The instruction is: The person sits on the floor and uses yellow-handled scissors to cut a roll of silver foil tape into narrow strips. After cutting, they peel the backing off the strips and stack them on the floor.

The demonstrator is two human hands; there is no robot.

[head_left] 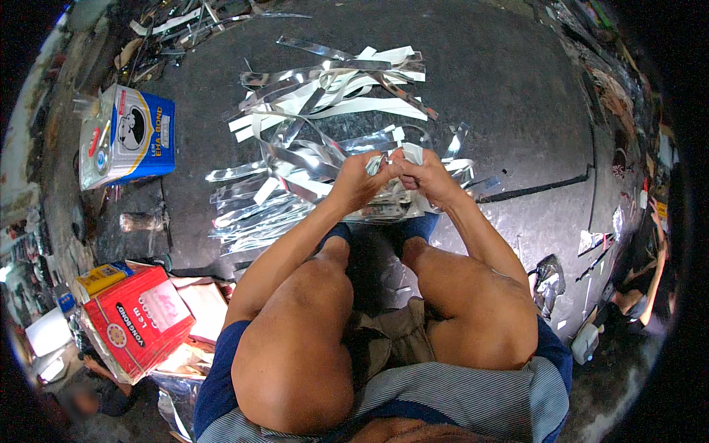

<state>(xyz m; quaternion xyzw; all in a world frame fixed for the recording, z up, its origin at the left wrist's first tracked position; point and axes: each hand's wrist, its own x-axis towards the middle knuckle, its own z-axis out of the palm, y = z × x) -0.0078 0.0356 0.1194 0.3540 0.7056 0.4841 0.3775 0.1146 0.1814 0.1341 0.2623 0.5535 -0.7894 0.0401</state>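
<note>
In front of my knees, my left hand [362, 177] and my right hand [427, 177] meet, fingers closed and thumbs close together. Between them they grip a narrow strip [412, 153] with a pale face; its pale end also shows at the left fingers. Beneath and around the hands lies a tangle of shiny silver strips [295, 159], some showing white backs. Many more lie side by side in a layered pile [258, 225] to the left of my feet. Farther away, a loose bundle of silver and white strips [347, 77] is spread across the dark floor.
A blue and white metal can [159, 144] stands at the left, above a small cylindrical object [140, 221]. Nearer is a red can [140, 317] beside cardboard. Scraps [185, 29] lie far left. Crumpled dark plastic [548, 284] lies right. Other people appear at both edges.
</note>
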